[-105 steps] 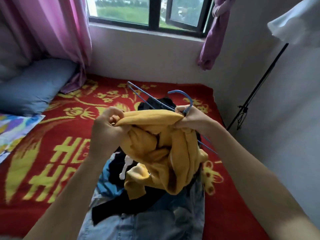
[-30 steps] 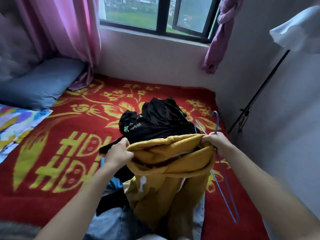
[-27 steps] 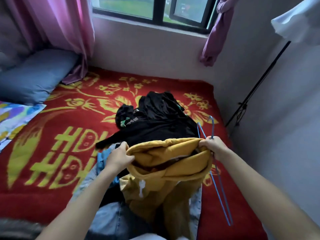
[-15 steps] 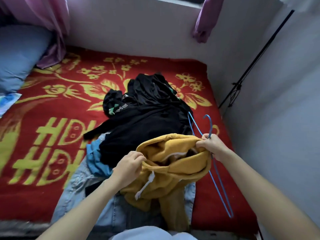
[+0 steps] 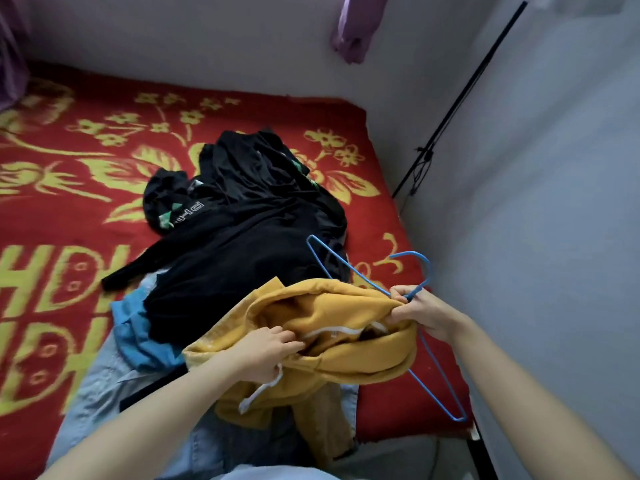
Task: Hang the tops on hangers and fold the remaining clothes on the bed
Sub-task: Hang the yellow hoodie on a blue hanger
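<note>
Yellow hoodie (image 5: 346, 306) hides part of blue hanger (image 5: 428, 270); right hand (image 5: 422, 310) fingers pinch both, left hand (image 5: 263, 353) fingers clutch fabric, tips buried.

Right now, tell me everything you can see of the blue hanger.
The blue hanger is thin and looks like coated wire, with an open curved hook pointing up and away. The right hand grips it at the neck below the hook, together with the edge of the mustard hoodie. One shoulder end pokes out over the black clothes; the other runs down toward the bed's near right corner. The stretch between is hidden by hoodie and hand.
</note>
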Demonstrator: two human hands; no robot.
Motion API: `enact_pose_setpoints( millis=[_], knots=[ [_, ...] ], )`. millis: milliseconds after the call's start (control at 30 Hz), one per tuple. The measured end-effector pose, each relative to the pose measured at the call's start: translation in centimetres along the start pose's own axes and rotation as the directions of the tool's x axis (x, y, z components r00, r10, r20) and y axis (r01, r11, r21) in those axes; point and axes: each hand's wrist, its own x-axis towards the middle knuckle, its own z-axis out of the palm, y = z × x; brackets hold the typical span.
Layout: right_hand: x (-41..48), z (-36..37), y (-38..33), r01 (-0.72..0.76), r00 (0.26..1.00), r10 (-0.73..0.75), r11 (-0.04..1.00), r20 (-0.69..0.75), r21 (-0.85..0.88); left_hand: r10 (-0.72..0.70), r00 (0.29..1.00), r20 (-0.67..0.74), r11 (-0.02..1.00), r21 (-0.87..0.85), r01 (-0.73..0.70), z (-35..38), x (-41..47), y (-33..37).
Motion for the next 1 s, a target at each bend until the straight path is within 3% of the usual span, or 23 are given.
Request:
enact_pose_setpoints(
  millis=[300, 400, 567, 667, 800, 933, 1000],
  knots=[
    [0.2, -0.8, 1.9, -0.012, 0.995, 0.025, 0.991, -0.096, 0.131, -0.098, 0.994, 0.057, 0.995, -0.025, 0.1, 1.4, -1.1, 0.7],
    [0.6, -1.2, 2.7, -0.026, 0.989, 0.041, 0.994, -0.145, 0.107, -0.166, 0.986, -0.024, 0.984, -0.062, 0.165, 0.9, -2.1, 0.9],
    [1.9, -0.8, 4.9, -0.108, 0.968, 0.073, 0.985, -0.242, -0.134, -0.257, 0.912, -0.318, 0.966, -0.094, 0.24, 0.6, -4.3, 0.9],
    [3.1, 0.2, 6.5, -0.215, 0.933, 0.118, 0.94, -0.339, -0.264, -0.236, 0.9, -0.368, 0.971, -0.062, 0.229, 1.7, -4.9, 1.6],
    [3.3, 1.5, 6.3, -0.312, 0.879, 0.013, 0.771, -0.476, -0.555, -0.212, 0.882, -0.421, 0.976, -0.041, 0.215, 3.0, -5.5, 2.9],
    [1.6, 1.2, 4.8, -0.027, 0.88, -0.263, 0.803, -0.395, -0.596, -0.203, 0.859, -0.471, 0.976, -0.025, 0.218, 4.2, -5.7, 3.5],
    [0.4, 0.3, 3.3, 0.158, 0.886, -0.35, 0.845, -0.304, -0.51, -0.203, 0.859, -0.469, 0.975, -0.015, 0.223, 4.0, -5.7, 3.8]
  ],
)
